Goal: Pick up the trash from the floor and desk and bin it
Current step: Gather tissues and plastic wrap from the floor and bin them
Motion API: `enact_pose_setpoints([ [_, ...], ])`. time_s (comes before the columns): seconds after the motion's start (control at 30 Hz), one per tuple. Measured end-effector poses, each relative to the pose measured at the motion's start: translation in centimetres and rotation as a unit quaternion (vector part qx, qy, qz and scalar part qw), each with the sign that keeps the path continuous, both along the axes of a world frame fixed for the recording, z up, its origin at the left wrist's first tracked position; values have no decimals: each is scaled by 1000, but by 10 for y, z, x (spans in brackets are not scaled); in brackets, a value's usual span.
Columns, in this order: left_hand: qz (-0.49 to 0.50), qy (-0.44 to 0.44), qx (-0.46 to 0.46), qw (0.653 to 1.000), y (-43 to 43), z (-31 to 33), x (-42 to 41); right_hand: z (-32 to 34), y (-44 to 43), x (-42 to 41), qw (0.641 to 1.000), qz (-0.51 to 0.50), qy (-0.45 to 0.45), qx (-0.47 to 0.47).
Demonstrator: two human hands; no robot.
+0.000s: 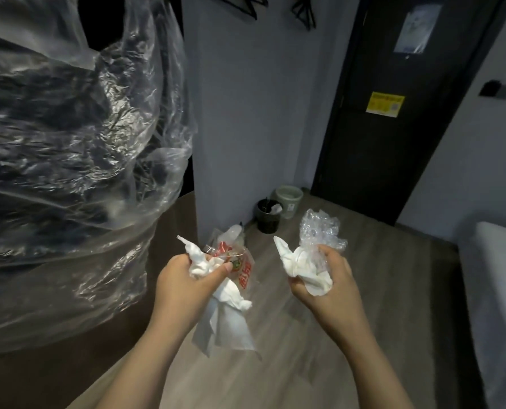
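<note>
My left hand grips a bunch of trash: crumpled white tissues that hang below the fist and a clear snack wrapper with red print. My right hand grips a crumpled white tissue together with a wad of clear plastic film. Both hands are held up over the wood-look floor. Further off, by the wall corner, stand a small black bin with some trash in it and a pale green bin behind it.
A big bundle wrapped in clear plastic sheeting fills the left side, close to my left arm. A grey wall column rises ahead, with a dark door to its right. A white bed edge lies at the right.
</note>
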State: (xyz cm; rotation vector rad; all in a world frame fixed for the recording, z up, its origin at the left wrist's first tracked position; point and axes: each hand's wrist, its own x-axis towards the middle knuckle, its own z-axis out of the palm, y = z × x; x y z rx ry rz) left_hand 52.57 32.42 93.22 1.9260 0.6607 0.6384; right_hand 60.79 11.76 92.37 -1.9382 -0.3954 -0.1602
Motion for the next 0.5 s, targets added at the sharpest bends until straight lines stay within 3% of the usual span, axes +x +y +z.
enact_pose_setpoints([
  [0.5,-110,-2,7,994,67,-13,243,-2,66,201,997,-72,15,-12],
])
